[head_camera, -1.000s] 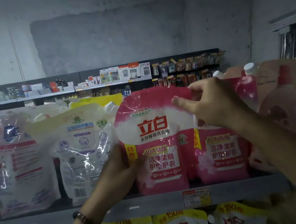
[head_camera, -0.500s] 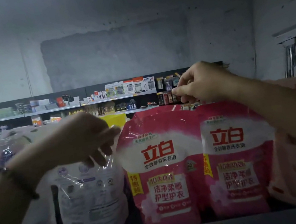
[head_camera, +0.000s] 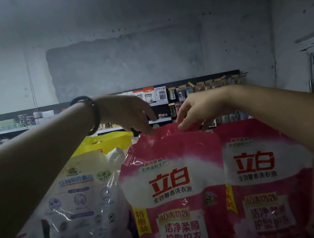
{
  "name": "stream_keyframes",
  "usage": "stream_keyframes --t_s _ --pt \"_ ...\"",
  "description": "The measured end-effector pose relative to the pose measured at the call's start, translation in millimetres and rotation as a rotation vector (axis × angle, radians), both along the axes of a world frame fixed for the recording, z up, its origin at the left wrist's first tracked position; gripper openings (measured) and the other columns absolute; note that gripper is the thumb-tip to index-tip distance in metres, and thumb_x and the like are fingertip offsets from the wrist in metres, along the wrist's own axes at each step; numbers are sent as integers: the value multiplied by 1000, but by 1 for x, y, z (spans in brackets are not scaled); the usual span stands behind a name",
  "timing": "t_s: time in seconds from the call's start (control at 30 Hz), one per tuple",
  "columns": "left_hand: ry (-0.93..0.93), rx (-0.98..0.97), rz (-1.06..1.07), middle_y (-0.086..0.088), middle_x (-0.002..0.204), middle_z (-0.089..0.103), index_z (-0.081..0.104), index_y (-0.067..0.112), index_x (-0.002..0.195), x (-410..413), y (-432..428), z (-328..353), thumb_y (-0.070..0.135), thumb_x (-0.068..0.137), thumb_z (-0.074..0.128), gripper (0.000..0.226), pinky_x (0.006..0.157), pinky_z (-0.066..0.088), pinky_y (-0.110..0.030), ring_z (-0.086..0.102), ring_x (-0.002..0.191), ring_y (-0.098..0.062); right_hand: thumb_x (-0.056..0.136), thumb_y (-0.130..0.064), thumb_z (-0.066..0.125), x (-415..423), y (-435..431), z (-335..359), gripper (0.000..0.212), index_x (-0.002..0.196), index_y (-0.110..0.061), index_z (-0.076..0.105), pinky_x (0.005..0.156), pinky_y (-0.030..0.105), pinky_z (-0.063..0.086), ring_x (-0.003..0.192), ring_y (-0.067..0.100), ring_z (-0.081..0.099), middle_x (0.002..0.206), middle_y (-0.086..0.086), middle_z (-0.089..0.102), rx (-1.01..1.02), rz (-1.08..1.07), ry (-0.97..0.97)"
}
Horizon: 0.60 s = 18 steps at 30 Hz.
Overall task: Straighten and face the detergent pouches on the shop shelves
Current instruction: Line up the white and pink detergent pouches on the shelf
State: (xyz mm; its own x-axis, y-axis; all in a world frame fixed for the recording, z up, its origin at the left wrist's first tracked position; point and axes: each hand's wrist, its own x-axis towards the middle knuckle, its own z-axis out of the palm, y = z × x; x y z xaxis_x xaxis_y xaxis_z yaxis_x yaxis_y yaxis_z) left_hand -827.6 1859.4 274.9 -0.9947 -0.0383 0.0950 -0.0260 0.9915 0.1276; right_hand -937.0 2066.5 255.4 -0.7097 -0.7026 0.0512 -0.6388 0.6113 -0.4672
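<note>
Detergent pouches in pink stand side by side in the lower middle and right of the view, both upright, with their printed fronts turned to the camera. The left pink pouch (head_camera: 175, 188) touches the right pink pouch (head_camera: 257, 175) along one side and slightly overlaps it. The left hand (head_camera: 128, 113) reaches down and pinches the top seam of the left pink pouch near its left corner. The right hand (head_camera: 197, 108) grips the same seam near its right corner, thumb in front and fingers curled behind. The bottoms of both pouches are cut by the lower edge of the view.

Just beside the left pink pouch stands a white pouch (head_camera: 83, 202), partly hidden by the left forearm, and behind it a yellow pouch (head_camera: 106, 142). A dark bracelet (head_camera: 91, 114) sits on the left wrist. Far shelves (head_camera: 148, 97) with small goods run along the grey wall (head_camera: 122, 62).
</note>
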Motion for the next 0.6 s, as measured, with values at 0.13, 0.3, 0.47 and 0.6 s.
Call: stream_keyframes --t_s 0.13,0.3,0.47,0.6 --pt "-158 -153 -69 4 116 76 72 34 122 -25 -1 -4 26 89 82 36 101 60 -47 72 112 -26 99 -21 75 -6 -9 -5 28 125 -12 72 68 32 60 80 21 69 108 15 78 68 27 -87" --pt "-389 -155 -126 14 73 75 72 26 98 -49 -1 -14 -1 98 58 31 66 55 -19 70 70 -3 100 -10 72 -14 -8 -8 29 128 -10 68 52 29 54 57 16 61 72 4 73 35 18 -172" --pt "-399 -290 -114 17 61 71 67 30 85 -66 1 -22 2 105 47 40 65 53 -15 65 60 1 100 -8 71 -19 -11 -13 28 127 -3 71 49 27 52 55 15 56 74 5 69 28 -3 -271" --pt "-426 -220 -90 14 65 71 67 32 75 -65 0 -24 5 108 45 48 78 56 -25 63 69 -9 104 -5 64 -9 -14 -12 18 119 -3 74 44 23 53 51 13 66 79 8 74 83 13 -313"
